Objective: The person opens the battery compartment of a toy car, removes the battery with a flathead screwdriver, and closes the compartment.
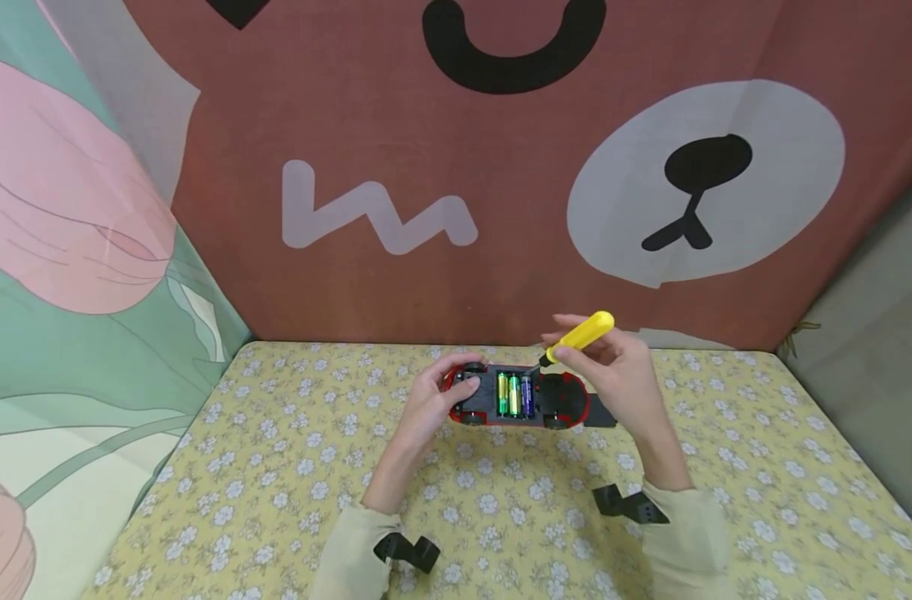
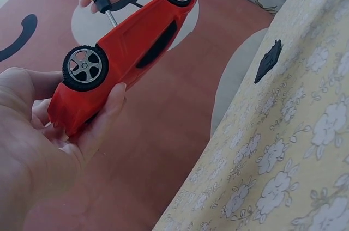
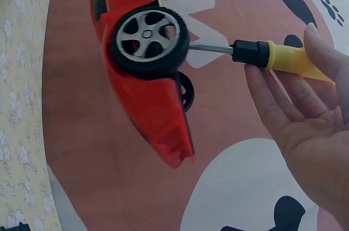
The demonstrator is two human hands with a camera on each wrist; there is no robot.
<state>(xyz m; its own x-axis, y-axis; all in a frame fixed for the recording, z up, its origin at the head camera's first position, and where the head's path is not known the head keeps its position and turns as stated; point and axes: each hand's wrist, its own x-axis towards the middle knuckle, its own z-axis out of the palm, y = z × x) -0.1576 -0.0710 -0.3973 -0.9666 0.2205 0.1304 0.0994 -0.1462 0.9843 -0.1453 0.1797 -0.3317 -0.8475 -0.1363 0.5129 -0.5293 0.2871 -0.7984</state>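
Observation:
A red toy car [image 1: 564, 392] is held belly up, its battery compartment uncovered and facing the head camera. Inside lie two green-and-gold batteries [image 1: 513, 395] and a dark purple one [image 1: 527, 397]. My left hand [image 1: 424, 404] grips the car at its left end, thumb across the underside and fingers around the body. In my right hand [image 1: 630, 379] a yellow-handled screwdriver [image 1: 587, 332] is pinched between thumb and fingers. Its metal shaft [image 3: 210, 49] points into the car's underside, with the tip by the purple battery at the compartment's right edge. The right wrist view hides that tip behind a wheel [image 3: 147, 40].
A black plastic cover [image 2: 269, 62] lies on the flower-patterned tablecloth [image 1: 291, 500], beyond the car's right end. Behind the table hangs a brown cloth [image 1: 501, 292] with a bear print. Printed cloths also flank both sides. A black device sits on each wrist.

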